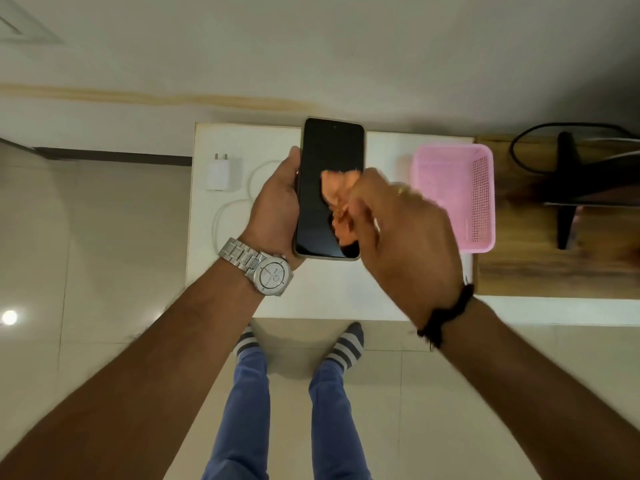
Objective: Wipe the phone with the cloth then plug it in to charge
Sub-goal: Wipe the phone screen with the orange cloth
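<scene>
Right hand (398, 233) presses cloth (337, 199) on upright phone (329, 161), left hand (273, 202) grip.

I stand on a glossy cream tiled floor (86, 237) that reflects a round ceiling light (9, 317) at my near left. Before me is a small white table (329, 292). To its right, touching it, is a wooden surface (519, 271) bearing a dark stand (568, 188) and a black cable (519, 147). Beyond, a pale wall (311, 46) rises above a dark skirting strip (114, 156).
</scene>
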